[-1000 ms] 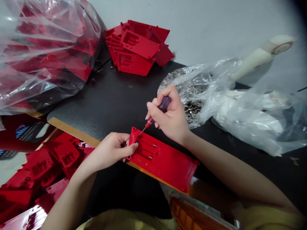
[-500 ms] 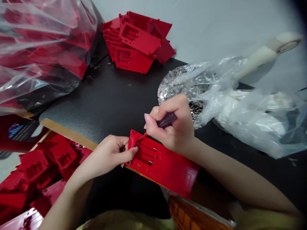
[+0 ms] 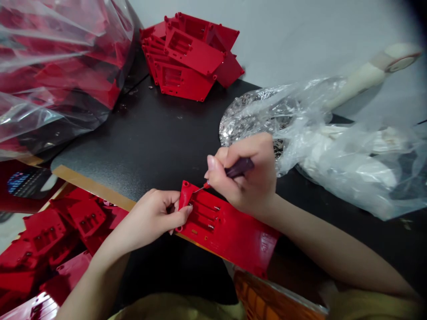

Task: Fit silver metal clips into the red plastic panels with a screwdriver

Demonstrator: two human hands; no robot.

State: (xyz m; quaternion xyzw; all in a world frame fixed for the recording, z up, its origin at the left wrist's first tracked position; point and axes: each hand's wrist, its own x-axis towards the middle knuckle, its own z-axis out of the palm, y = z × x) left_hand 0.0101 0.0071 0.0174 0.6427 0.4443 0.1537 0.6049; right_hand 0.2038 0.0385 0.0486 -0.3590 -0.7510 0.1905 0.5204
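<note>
Lower centre: I see a red plastic panel [image 3: 227, 231] lying across the tan edge strip [image 3: 93, 186] of the black tabletop [image 3: 133, 133]. The left hand [image 3: 153, 218] clasps the panel's left end, fingers curled around its rim. The right hand [image 3: 243, 178] is closed on a purple-handled screwdriver [image 3: 238, 168], its thin shaft slanting down to the left with the tip at the panel, just beside the left hand; I cannot tell whether the tip meets a screw. Small metal screws [image 3: 211, 226] show on the panel's slotted face. Upper centre: I note a heap of red plastic housings [image 3: 187, 58]. Upper left: a clear bag of red parts [image 3: 60, 75]. Right: a clear bag of small silvery metal parts [image 3: 240, 120], beside white plastic-wrapped items [image 3: 350, 164]. Lower left: more red panels [image 3: 56, 235].
</note>
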